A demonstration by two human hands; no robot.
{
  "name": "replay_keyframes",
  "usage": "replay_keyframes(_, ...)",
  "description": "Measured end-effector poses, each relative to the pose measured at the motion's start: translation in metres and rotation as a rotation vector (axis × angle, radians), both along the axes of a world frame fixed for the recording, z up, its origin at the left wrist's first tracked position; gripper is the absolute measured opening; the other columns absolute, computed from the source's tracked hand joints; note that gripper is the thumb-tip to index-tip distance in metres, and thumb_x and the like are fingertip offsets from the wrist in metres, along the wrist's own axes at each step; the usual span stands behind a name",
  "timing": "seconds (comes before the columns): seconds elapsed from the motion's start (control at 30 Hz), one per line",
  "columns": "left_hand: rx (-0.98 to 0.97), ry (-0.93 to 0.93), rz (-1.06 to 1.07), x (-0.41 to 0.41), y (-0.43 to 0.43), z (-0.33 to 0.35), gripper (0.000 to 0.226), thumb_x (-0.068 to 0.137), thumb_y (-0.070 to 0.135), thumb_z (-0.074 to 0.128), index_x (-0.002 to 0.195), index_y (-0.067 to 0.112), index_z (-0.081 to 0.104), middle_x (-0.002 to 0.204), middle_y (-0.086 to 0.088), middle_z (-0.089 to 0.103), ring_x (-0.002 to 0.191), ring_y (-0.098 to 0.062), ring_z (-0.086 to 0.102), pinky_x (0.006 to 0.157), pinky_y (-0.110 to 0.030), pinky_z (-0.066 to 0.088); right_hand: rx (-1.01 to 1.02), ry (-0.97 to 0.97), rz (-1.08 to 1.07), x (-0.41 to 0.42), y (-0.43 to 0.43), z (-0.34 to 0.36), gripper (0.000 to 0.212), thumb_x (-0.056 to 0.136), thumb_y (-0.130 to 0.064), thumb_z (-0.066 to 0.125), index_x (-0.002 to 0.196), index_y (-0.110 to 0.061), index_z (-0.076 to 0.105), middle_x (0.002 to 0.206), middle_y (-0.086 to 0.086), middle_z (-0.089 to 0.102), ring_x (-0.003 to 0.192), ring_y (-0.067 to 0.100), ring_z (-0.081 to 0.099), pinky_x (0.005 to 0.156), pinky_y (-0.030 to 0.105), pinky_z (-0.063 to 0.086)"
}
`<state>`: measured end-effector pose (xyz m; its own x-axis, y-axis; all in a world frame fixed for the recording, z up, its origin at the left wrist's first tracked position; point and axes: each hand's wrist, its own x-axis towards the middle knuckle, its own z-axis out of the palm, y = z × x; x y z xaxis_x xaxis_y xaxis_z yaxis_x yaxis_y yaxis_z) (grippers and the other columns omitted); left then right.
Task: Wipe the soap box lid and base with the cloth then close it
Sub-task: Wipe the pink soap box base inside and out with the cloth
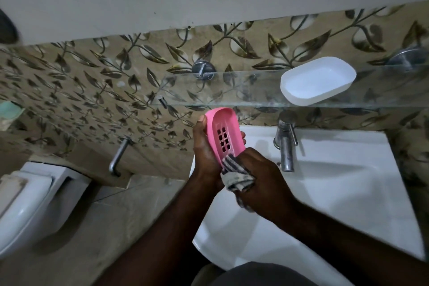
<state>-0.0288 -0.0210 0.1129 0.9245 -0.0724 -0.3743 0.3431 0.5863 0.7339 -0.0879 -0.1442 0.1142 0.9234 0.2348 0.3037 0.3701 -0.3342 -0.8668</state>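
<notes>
Head view — left hand (204, 146) grips pink base (228, 121); right hand (263, 176) pinches cloth (236, 177) against it.

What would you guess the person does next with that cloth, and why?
Probably slide the cloth up along the pink holed half: the right hand holds it at the near end only, while the left hand grips that half steady. The white half lies on the shelf.

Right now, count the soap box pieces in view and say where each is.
2. The pink slotted piece is gripped in the left hand; the white piece sits open side up on the glass shelf.
</notes>
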Motion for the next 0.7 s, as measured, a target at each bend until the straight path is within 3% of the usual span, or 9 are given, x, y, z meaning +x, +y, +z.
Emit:
replay_keyframes(0.07,-0.038,0.043,-0.031,0.001,0.004,-0.003,0.070,0.058,0.071,0.062,0.085,0.008,0.080,0.082,-0.016,0.073,0.073,-0.028,0.071,0.077,-0.037,0.056,-0.258,-0.128,0.063,0.009,-0.017,-0.005,0.020,0.078,-0.021,0.070,0.097,-0.014,0.068,0.094,0.002,0.061,0.078,0.026,0.065,0.061,0.034,0.051)
replay_keyframes(0.13,-0.061,0.079,-0.033,0.001,0.004,-0.006,0.073,0.056,0.070,0.061,0.085,0.006,0.080,0.083,-0.016,0.072,0.073,-0.029,0.070,0.077,-0.038,0.055,-0.349,-0.133,0.030,0.014,-0.022,-0.009,0.017,0.078,-0.020,0.071,0.093,-0.014,0.068,0.092,0.002,0.061,0.080,0.029,0.065,0.063,0.040,0.052)
replay_keyframes(0.2,-0.042,0.071,-0.010,0.000,0.001,-0.010,0.071,0.058,0.069,0.059,0.082,0.006,0.080,0.079,-0.016,0.073,0.070,-0.028,0.071,0.072,-0.037,0.059,-0.219,-0.015,-0.065,0.011,-0.008,-0.007,0.014,0.073,-0.022,0.072,0.077,-0.015,0.061,0.081,-0.003,0.056,0.073,0.026,0.063,0.061,0.039,0.051)
replay_keyframes(0.27,-0.021,0.066,0.003,-0.001,-0.002,-0.010,0.069,0.062,0.068,0.062,0.087,0.005,0.078,0.079,-0.017,0.072,0.071,-0.029,0.069,0.073,-0.037,0.058,-0.052,0.143,-0.129,0.005,0.010,-0.004,0.020,0.068,-0.027,0.072,0.075,-0.014,0.058,0.076,-0.002,0.059,0.070,0.020,0.062,0.061,0.035,0.052)
replay_keyframes(0.37,-0.010,0.031,-0.025,0.000,0.003,-0.009,0.068,0.071,0.068,0.057,0.091,0.005,0.077,0.081,-0.018,0.072,0.073,-0.031,0.069,0.070,-0.036,0.057,-0.008,0.049,-0.061,-0.003,0.010,-0.004,0.016,0.071,-0.026,0.066,0.082,-0.015,0.060,0.080,-0.003,0.059,0.068,0.017,0.060,0.055,0.033,0.049)
replay_keyframes(0.47,-0.047,0.043,-0.098,0.001,0.014,-0.008,0.067,0.068,0.070,0.058,0.085,0.009,0.080,0.081,-0.014,0.073,0.071,-0.029,0.071,0.073,-0.038,0.058,-0.307,-0.181,0.099,0.006,-0.015,-0.007,0.023,0.076,-0.016,0.067,0.099,-0.014,0.068,0.097,0.003,0.063,0.079,0.025,0.065,0.060,0.035,0.053)
replay_keyframes(0.57,-0.083,0.101,-0.161,0.002,0.021,-0.009,0.070,0.064,0.071,0.055,0.087,0.009,0.079,0.085,-0.013,0.072,0.074,-0.028,0.069,0.074,-0.039,0.058,-0.564,-0.243,0.162,0.019,-0.025,-0.012,0.038,0.072,0.000,0.070,0.108,-0.013,0.068,0.109,0.002,0.062,0.088,0.027,0.066,0.063,0.040,0.054)
replay_keyframes(0.63,-0.095,0.120,-0.158,0.005,0.024,-0.010,0.069,0.073,0.070,0.053,0.099,0.009,0.073,0.088,-0.012,0.070,0.078,-0.029,0.068,0.074,-0.040,0.056,-0.385,-0.153,0.090,0.019,-0.022,-0.017,0.041,0.073,0.005,0.068,0.110,-0.012,0.068,0.111,-0.005,0.061,0.079,0.021,0.067,0.061,0.031,0.054)
replay_keyframes(0.7,-0.109,0.120,-0.153,0.009,0.029,-0.012,0.072,0.081,0.071,0.044,0.109,0.009,0.067,0.093,-0.013,0.069,0.083,-0.030,0.067,0.078,-0.042,0.055,0.065,0.157,-0.101,0.016,-0.019,-0.021,0.025,0.082,0.007,0.065,0.102,-0.009,0.066,0.093,-0.018,0.062,0.059,0.007,0.065,0.050,0.018,0.048)
